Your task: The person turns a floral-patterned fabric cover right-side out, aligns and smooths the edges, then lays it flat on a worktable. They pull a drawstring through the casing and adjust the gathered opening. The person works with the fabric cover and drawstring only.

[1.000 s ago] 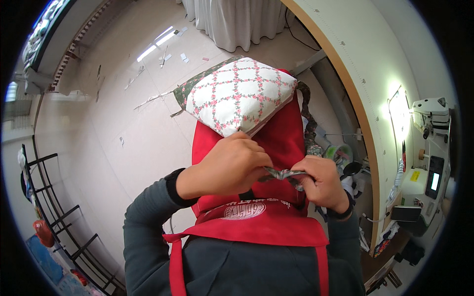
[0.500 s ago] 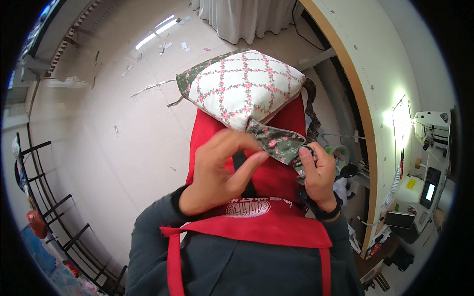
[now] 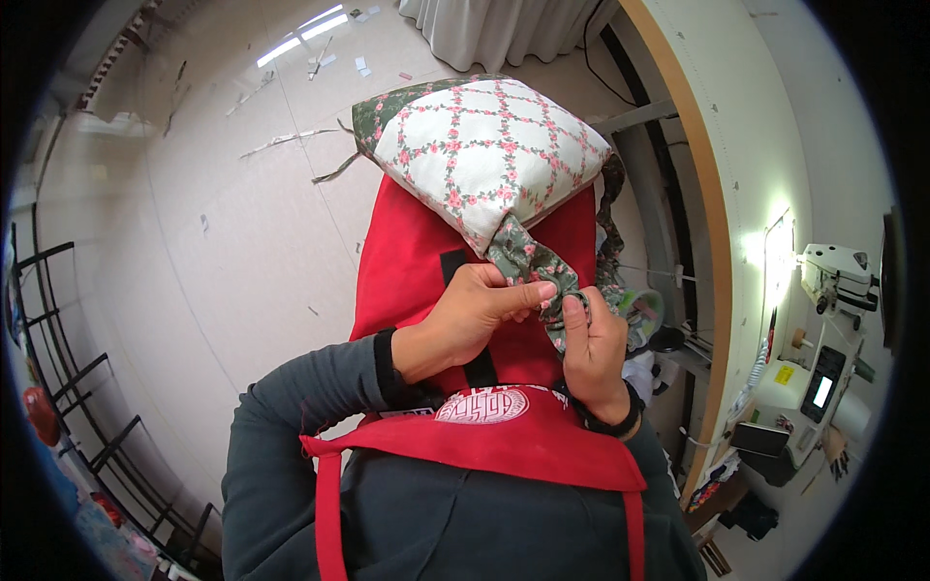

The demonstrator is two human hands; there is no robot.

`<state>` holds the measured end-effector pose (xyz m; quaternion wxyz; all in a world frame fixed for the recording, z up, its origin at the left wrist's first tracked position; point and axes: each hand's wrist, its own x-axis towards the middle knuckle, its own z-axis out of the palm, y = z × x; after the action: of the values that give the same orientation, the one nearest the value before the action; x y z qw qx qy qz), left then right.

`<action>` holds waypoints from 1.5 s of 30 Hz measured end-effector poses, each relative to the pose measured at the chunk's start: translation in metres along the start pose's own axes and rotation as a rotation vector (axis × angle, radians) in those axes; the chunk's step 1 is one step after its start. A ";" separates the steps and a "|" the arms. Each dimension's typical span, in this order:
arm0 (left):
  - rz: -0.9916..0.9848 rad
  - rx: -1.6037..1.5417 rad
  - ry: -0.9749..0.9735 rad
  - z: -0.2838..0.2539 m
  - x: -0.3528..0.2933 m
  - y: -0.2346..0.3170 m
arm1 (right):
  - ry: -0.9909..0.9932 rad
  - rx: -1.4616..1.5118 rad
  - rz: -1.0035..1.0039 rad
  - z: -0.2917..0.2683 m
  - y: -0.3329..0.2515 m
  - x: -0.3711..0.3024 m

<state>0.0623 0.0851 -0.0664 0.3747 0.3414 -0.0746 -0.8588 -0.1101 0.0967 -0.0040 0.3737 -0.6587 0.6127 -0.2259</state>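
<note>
Across the chest and lap, wearing a red apron [image 3: 407, 276] over a dark long-sleeved top [image 3: 465, 528]. Just beyond the apron's round white emblem [image 3: 481, 405], gripping the crumpled green floral strap [image 3: 518, 250] in both hands: pinching with thumb and fingers of the left hand [image 3: 470, 310], and closed on a bunched part nearer the body with the right hand [image 3: 596, 353], thumb uppermost. Past the fingers, following the strap up to the near corner of a floral fabric bag [image 3: 504, 145], laid over the far end of the apron and showing a white face latticed with pink roses, beside a dark green side. To the right, seeing a pale green tub [image 3: 641, 315], then a wood-edged counter [image 3: 736, 126] bearing a white sewing machine [image 3: 804, 378], close to a bright lamp [image 3: 775, 257]. Off left, seeing a black metal rack [image 3: 87, 373]. Farthest ahead, seeing paper scraps [image 3: 361, 66] on the tiled floor [image 3: 271, 223] and a pale curtain [image 3: 484, 29].
</note>
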 end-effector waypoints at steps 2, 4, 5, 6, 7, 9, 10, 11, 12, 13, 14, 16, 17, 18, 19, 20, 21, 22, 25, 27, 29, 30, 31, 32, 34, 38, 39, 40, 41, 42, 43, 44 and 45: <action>0.049 0.071 0.017 -0.002 -0.001 0.000 | -0.003 0.000 -0.006 -0.001 0.000 0.002; 0.014 0.078 0.044 -0.004 -0.001 0.000 | 0.065 -0.041 -0.054 -0.002 0.001 0.005; 0.003 0.078 0.044 -0.005 -0.001 0.000 | 0.075 -0.064 -0.057 -0.002 0.001 0.007; 0.017 0.068 0.029 -0.006 -0.001 -0.001 | 0.043 -0.043 -0.063 -0.003 0.000 0.008; 0.021 0.064 0.012 -0.006 -0.001 -0.001 | 0.035 -0.025 -0.065 -0.003 0.000 0.009; 0.035 0.038 0.002 -0.006 -0.001 -0.001 | -0.010 0.000 -0.064 -0.005 -0.001 0.009; 0.041 0.015 0.013 -0.005 -0.002 -0.001 | -0.049 0.010 -0.055 -0.006 -0.002 0.009; 0.047 -0.005 0.024 -0.005 -0.003 -0.001 | -0.083 0.022 -0.027 -0.007 -0.002 0.008; 0.066 -0.070 0.019 -0.004 -0.004 0.000 | -0.062 -0.019 -0.098 -0.008 -0.002 0.008; 0.084 -0.136 0.014 -0.003 -0.005 -0.001 | -0.039 -0.060 -0.148 -0.008 -0.002 0.007; 0.102 -0.202 0.007 -0.002 -0.006 -0.001 | 0.019 -0.084 -0.232 -0.008 -0.001 0.006; 0.082 -0.122 -0.041 0.000 -0.007 -0.002 | 0.030 -0.159 -0.289 -0.004 0.002 0.004; 0.084 -0.095 -0.096 0.000 -0.006 -0.003 | 0.043 -0.189 -0.326 -0.001 0.004 0.003; 0.084 -0.064 -0.072 0.001 -0.006 -0.004 | 0.049 -0.178 -0.320 0.001 0.005 0.002; 0.097 -0.044 -0.079 0.002 -0.005 -0.005 | 0.047 -0.166 -0.306 0.002 0.006 0.002; 0.106 -0.026 -0.075 0.002 -0.004 -0.006 | 0.027 -0.158 -0.290 0.003 0.007 0.001; 0.105 -0.027 -0.081 0.003 -0.004 -0.006 | 0.026 -0.129 -0.254 0.003 0.008 0.002; 0.101 -0.029 -0.079 0.003 -0.003 -0.007 | 0.008 -0.106 -0.215 0.004 0.008 0.003; 0.124 0.066 -0.032 0.004 -0.001 -0.006 | -0.003 0.130 -0.052 0.005 0.007 0.007; 0.145 0.161 -0.005 0.004 -0.001 -0.004 | 0.044 0.266 0.001 0.007 0.007 0.010; 0.145 0.257 -0.019 0.004 -0.001 -0.001 | -0.009 0.312 0.056 0.011 0.006 0.013; 0.130 0.287 -0.010 0.004 -0.001 0.000 | -0.049 0.307 0.075 0.013 0.005 0.014; 0.108 0.327 -0.018 0.004 -0.001 0.001 | -0.046 0.334 0.100 0.014 0.005 0.015; 0.102 0.364 0.016 0.004 -0.002 0.002 | -0.042 0.335 0.129 0.014 0.004 0.015; 0.150 0.241 0.031 0.003 -0.002 0.002 | -0.015 0.320 0.162 0.014 0.003 0.015; 0.158 -0.011 0.060 -0.001 -0.003 0.000 | 0.019 0.200 0.062 0.013 0.001 0.015; 0.143 -0.008 0.015 -0.003 -0.002 0.000 | 0.010 0.197 0.046 0.014 0.000 0.015; 0.137 0.036 0.012 -0.005 -0.001 -0.001 | 0.004 0.196 0.016 0.016 -0.001 0.016; 0.144 0.071 -0.005 -0.006 0.000 -0.001 | 0.011 0.196 0.023 0.017 -0.001 0.018; 0.173 0.088 -0.041 -0.007 0.001 -0.001 | 0.016 0.210 0.019 0.020 -0.001 0.020; 0.145 0.115 -0.022 -0.008 0.002 -0.001 | 0.045 0.236 -0.001 0.023 -0.001 0.022; 0.135 0.125 -0.025 -0.008 0.003 0.000 | 0.062 0.264 0.036 0.025 -0.001 0.024; 0.122 0.145 -0.011 -0.008 0.004 0.000 | 0.042 0.307 0.037 0.026 -0.001 0.026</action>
<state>0.0658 0.0830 -0.0745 0.4000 0.3576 -0.1594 -0.8286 -0.0861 0.0767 -0.0234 0.4613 -0.5775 0.5907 -0.3237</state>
